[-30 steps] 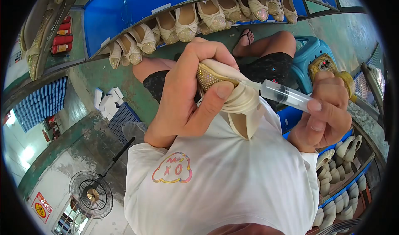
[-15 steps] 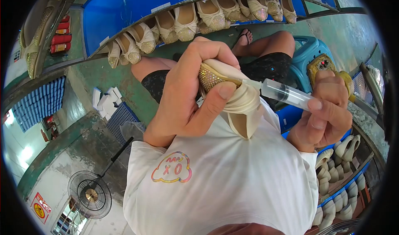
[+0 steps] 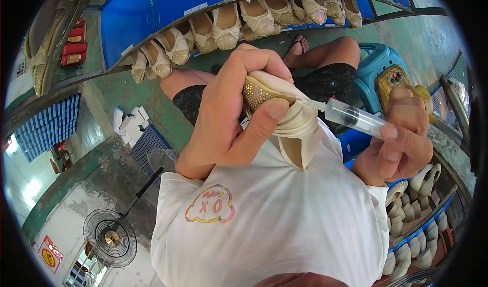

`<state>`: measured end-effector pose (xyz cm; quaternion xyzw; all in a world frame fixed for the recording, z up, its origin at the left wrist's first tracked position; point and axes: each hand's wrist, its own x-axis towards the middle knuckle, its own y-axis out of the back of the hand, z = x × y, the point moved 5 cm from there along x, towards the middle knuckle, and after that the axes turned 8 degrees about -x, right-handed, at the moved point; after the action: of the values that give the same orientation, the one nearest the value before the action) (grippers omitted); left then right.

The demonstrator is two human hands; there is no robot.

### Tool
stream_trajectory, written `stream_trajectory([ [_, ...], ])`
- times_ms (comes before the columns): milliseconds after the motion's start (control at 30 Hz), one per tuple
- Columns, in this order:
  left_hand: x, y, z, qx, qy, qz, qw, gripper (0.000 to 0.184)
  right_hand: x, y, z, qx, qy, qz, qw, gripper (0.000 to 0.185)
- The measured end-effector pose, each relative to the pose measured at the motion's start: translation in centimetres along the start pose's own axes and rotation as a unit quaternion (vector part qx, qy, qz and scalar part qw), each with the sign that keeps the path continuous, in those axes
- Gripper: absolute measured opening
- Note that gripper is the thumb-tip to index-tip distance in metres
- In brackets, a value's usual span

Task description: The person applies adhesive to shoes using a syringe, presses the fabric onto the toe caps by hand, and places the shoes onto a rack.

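Note:
A cream satin shoe (image 3: 300,122) with a rhinestone-covered part is gripped in my left hand (image 3: 223,117), its thumb pressed along the glittery side and fingers wrapped over the top. My right hand (image 3: 399,137) holds a clear plastic syringe (image 3: 356,118) by its rear end, fingers curled. The syringe's pale nozzle points left at the seam where the sparkly part meets the pleated fabric. Whether the tip touches the shoe, I cannot tell exactly. Clear space and a dark plunger seal show inside the barrel.
A blue-backed rack shelf (image 3: 168,28) carries a row of similar shoes (image 3: 226,25) ahead. More shoes (image 3: 414,200) fill shelves at lower right. A blue plastic stool (image 3: 376,58) with a yellowish box (image 3: 394,78) stands beyond my right hand. A black fan (image 3: 110,237) is at lower left.
My right hand and the syringe have shifted slightly to the right, drawing the nozzle a little back along the shoe. My left hand and the shoe stay nearly still.

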<state>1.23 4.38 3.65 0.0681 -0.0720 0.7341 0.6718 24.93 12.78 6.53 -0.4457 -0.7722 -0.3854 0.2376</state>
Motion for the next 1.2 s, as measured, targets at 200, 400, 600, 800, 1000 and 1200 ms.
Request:
stream_trajectory([
  [200, 0.0, 0.0, 0.2, 0.011, -0.004, -0.002, 1.000, 0.048, 0.1, -0.3, -0.1, 0.002, 0.000, 0.002, 1.000, 0.030],
  [400, 0.0, 0.0, 0.2, 0.015, -0.012, -0.007, 1.000, 0.048, -0.1, 0.0, -0.2, -0.001, 0.004, 0.004, 1.000, 0.030],
  [600, 0.0, -0.2, 0.3, 0.005, -0.007, -0.004, 1.000, 0.047, 0.2, 0.0, -0.3, -0.003, 0.004, 0.000, 1.000, 0.027],
  [800, 0.0, -0.2, 0.1, -0.005, -0.005, -0.007, 1.000, 0.047, -0.5, 0.0, -0.1, -0.011, -0.028, 0.036, 0.999, 0.017],
  [1000, 0.0, -0.5, -0.6, -0.090, 0.039, 0.012, 0.995, 0.066, -1.0, 1.4, 0.7, -0.004, -0.072, 0.088, 0.993, 0.023],
  [1200, -0.4, -3.5, -5.3, -0.225, 0.074, 0.019, 0.971, 0.092, -3.4, 1.5, 4.4, 0.214, -0.219, 0.278, 0.910, 0.035],
])
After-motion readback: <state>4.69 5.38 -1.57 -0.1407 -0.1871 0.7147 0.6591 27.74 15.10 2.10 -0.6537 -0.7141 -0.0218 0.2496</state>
